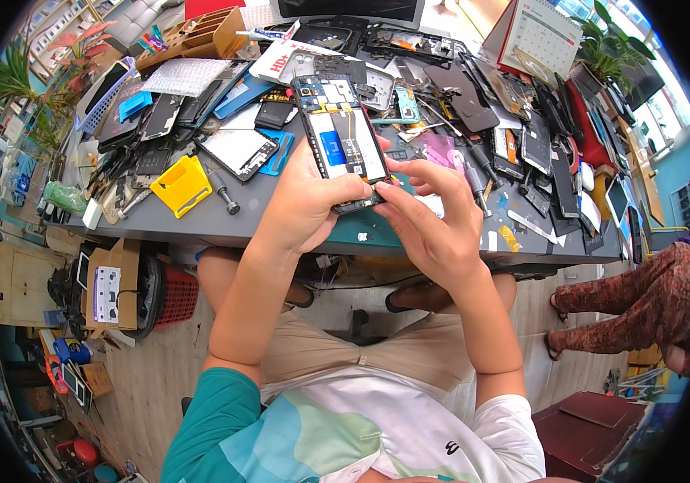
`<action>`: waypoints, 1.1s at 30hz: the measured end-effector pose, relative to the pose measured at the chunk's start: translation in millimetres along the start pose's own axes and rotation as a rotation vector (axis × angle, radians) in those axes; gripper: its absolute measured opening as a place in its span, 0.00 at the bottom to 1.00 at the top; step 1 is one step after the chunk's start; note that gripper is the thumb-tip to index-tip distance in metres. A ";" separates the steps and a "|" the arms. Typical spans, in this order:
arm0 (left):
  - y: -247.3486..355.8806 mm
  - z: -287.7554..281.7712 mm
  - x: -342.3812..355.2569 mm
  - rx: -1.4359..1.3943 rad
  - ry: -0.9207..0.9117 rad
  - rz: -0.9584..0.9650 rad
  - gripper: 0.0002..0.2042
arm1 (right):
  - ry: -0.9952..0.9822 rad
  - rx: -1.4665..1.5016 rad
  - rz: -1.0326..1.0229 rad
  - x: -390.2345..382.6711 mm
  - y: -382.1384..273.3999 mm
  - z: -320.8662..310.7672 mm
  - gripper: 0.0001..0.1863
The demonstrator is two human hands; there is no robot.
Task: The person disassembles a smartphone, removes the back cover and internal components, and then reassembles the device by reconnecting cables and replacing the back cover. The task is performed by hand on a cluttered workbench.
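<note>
- Left hand [308,201] is closed around an opened phone, thumb pressed across the lower front, fingers behind; right hand [433,217] is half curled, thumb and forefinger at the phone's lower right corner (whether they pinch some small part, I cannot tell).
- Grey desk [252,216], its far part heaped with phone shells, screens and loose parts; both hands are above its near edge.
- White and green shirt [337,427] on the person, with a small dark printed mark on the right side of its front.
- Cardboard box [128,272] on the floor to the left, standing near a red basket [179,298]; a white label [107,295] on it carries a printed picture.
- Desk calendar [536,42] at the far right of the desk, its white page printed with a grid of dates under a heading.
- White packet [274,63] behind the phone, with large red capitals.
- Opened phone [353,145], held slanted above the desk, inner parts showing, top end away from the person.
- Yellow plastic holder [181,187], lying left of the hands.
- Blue patch [331,149] inside the phone, at the left of its pale middle.
</note>
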State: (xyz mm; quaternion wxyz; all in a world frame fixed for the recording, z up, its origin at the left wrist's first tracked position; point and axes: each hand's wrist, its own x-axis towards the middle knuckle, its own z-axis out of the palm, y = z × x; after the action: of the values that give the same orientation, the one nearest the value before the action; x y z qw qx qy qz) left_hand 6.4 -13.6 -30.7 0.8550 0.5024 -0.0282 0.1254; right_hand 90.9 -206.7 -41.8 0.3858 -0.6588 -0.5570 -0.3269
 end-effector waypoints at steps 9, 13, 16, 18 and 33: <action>-1.3 1.5 -0.2 0.006 0.033 0.021 0.34 | 0.021 0.050 0.034 0.3 -5.8 5.1 0.18; -2.2 2.4 -1.2 0.013 0.051 0.025 0.33 | 0.016 0.079 0.069 -1.3 -3.9 6.0 0.18; -3.1 3.1 -0.8 0.017 0.055 0.030 0.33 | 0.011 0.082 0.073 -1.9 -2.9 5.2 0.18; -5.2 1.6 -0.4 0.014 0.051 0.032 0.34 | 0.014 0.060 0.052 -2.1 -2.4 5.1 0.18; -6.0 1.6 -0.8 0.015 0.048 0.038 0.35 | 0.036 0.072 0.037 -2.9 -0.9 6.8 0.19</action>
State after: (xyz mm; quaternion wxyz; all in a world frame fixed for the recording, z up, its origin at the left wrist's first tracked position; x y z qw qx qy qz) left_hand 7.2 -17.9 -35.1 0.8492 0.5049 -0.0163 0.1538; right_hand 89.5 -202.1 -47.5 0.4250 -0.6488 -0.5490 -0.3113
